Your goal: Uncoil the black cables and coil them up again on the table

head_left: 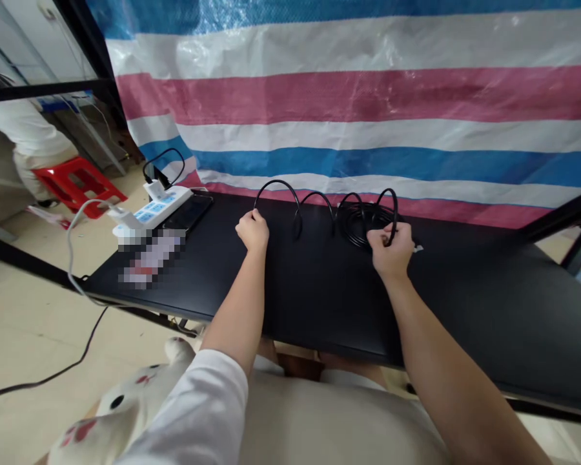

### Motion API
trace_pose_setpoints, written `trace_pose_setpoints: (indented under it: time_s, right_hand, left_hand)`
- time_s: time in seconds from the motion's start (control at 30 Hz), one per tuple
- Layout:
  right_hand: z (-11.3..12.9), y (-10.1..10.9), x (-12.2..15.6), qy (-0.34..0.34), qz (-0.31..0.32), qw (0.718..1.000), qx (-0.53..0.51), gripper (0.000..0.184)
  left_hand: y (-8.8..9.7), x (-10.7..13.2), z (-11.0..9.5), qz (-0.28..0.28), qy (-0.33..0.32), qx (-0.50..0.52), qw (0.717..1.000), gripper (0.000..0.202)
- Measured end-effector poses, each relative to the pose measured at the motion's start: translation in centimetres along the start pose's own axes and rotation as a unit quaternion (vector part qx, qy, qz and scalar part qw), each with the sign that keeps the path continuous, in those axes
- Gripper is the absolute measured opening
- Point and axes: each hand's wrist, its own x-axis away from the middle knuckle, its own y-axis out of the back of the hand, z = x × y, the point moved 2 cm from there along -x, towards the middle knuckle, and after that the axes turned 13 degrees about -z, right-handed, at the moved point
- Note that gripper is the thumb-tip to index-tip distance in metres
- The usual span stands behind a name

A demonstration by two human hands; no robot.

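A black cable [319, 200] runs in arched loops across the far side of the black table [465, 303]. My left hand [253, 230] is closed around the cable's left end, where it arcs up from the tabletop. My right hand [392, 248] is closed on the coiled bundle of the same cable [361, 223], holding its loops together just above the table. Both forearms reach forward over the table's near edge.
A white power strip [152, 208] with plugged chargers and a dark phone [188, 213] lie at the table's far left. A striped tarpaulin [368, 103] hangs behind. A red stool [77, 184] and another person stand at far left. A plush toy [121, 413] rests at my lap.
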Motion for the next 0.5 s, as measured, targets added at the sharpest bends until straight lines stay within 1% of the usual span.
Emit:
trace_pose_setpoints:
  time_s: [0.07,0.13,0.23,0.33,0.4,0.5]
  right_hand:
    - [0.1,-0.2,0.2,0.042,0.021,0.998,0.052,0.041]
    - [0.0,-0.3,0.2,0.068,0.028,0.992,0.099,0.037]
    - [-0.1,-0.4,-0.1,0.087,0.015,0.988,0.127,0.028]
    - [-0.1,-0.1,-0.6,0.098,-0.011,0.986,0.132,0.034]
    - [-0.1,0.0,-1.1,0.094,-0.035,0.986,0.131,0.038]
    - [-0.4,-0.5,-2.5,0.045,-0.051,0.991,0.113,0.037]
  left_hand:
    - [0.0,0.3,-0.1,0.007,-0.003,0.008,1.000,0.033]
    - [-0.1,0.7,-0.3,0.018,-0.008,0.022,1.000,0.032]
    - [-0.8,0.8,-0.6,0.050,-0.014,0.041,0.998,0.032]
    - [-1.9,-0.1,-0.4,0.105,-0.001,0.029,0.994,0.027]
    - [-2.7,-1.2,-0.1,0.134,0.028,0.027,0.990,0.020]
    - [-3.4,-2.4,0.3,0.140,0.048,0.053,0.988,0.014]
